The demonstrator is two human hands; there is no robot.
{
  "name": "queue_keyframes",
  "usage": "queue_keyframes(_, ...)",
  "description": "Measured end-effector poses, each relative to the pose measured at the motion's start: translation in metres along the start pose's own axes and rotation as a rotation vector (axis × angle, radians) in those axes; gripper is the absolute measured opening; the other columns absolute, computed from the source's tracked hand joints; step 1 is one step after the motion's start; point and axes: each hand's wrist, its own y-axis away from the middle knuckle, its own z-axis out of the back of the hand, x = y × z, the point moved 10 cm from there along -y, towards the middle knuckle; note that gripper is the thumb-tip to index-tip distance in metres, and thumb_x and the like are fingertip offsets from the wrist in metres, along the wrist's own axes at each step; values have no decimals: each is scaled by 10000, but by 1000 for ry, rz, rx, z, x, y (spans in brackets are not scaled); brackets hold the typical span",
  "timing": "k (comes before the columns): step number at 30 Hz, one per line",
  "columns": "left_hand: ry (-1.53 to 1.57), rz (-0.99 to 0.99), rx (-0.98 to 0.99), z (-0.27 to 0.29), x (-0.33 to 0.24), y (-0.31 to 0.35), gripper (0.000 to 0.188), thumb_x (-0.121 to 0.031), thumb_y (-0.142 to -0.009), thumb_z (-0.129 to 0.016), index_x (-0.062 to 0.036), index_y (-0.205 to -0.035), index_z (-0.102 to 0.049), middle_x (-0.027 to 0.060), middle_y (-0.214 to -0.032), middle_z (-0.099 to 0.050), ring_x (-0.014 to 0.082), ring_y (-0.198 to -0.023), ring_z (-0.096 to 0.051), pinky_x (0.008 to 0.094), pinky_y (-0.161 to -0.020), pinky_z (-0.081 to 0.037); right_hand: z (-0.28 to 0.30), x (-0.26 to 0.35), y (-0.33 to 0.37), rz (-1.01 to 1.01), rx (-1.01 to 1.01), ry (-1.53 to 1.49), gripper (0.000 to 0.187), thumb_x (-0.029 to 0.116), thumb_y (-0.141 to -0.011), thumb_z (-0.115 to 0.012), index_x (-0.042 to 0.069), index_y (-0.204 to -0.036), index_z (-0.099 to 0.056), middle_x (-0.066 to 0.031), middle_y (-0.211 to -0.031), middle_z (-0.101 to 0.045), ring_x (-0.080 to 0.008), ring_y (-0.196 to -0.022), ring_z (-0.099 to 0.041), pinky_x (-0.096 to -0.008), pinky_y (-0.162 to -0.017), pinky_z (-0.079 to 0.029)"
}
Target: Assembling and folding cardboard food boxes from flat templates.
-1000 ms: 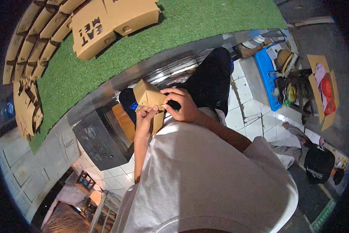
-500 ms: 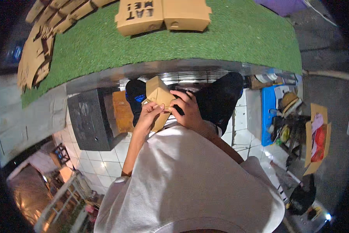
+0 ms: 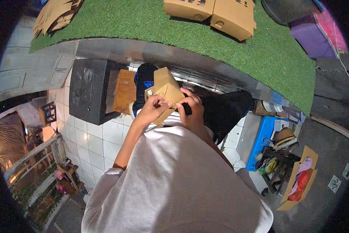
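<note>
A partly folded brown cardboard food box (image 3: 166,83) rests over my lap, its panels tilted and its near flaps raised. My left hand (image 3: 153,110) pinches the box's near edge with thumb and fingers. Close beside it, my right hand (image 3: 192,108) grips the right side of the same edge, thumb toward the left thumb. The fingertips of the two hands almost meet at a small flap, and they partly hide it.
Two closed cardboard boxes (image 3: 232,19) sit on the green turf-covered table (image 3: 143,27) ahead. Flat cardboard blanks (image 3: 56,17) are stacked at its far left. A black cabinet (image 3: 88,91) and wooden stool (image 3: 124,91) stand left; an open carton (image 3: 298,182) lies right.
The whole view has swung, so the table and its boxes appear shifted right and upward. Both hands stay on the box's near edge, with only slight finger movement.
</note>
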Motion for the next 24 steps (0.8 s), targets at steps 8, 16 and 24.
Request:
queue_keyframes(8, -32, -143, 90, -12, -31, 21, 318, -162, -894, -769, -10, -1126, -615, -5, -915, -634, 67, -858, -579, 233, -764, -484, -4, -13, 0, -65, 8, -152, 190, 53, -772, -788, 57, -918, -666, -165, -1186, -651, -331, -1106, -629, -447, -951, -492)
queue_keyframes(16, -299, -344, 115, -16, -60, 37, 479, -81, -804, -806, 7, -1202, -555, 61, -957, -679, 156, -875, -649, 269, -818, -506, -7, -31, 2, -433, 82, -490, 605, 136, -707, -887, 42, -1199, -548, -115, -1067, -632, -206, -1011, -641, -361, -918, -513)
queue_keyframes(24, 134, -49, 43, -10, -44, 23, 161, -126, -985, -636, 5, -1066, -590, 23, -929, -639, 50, -824, -588, 231, -756, -480, 12, 8, -14, 57, -79, -19, 368, 121, -761, -840, 70, -1069, -646, -126, -1030, -613, -277, -955, -644, -380, -854, -530)
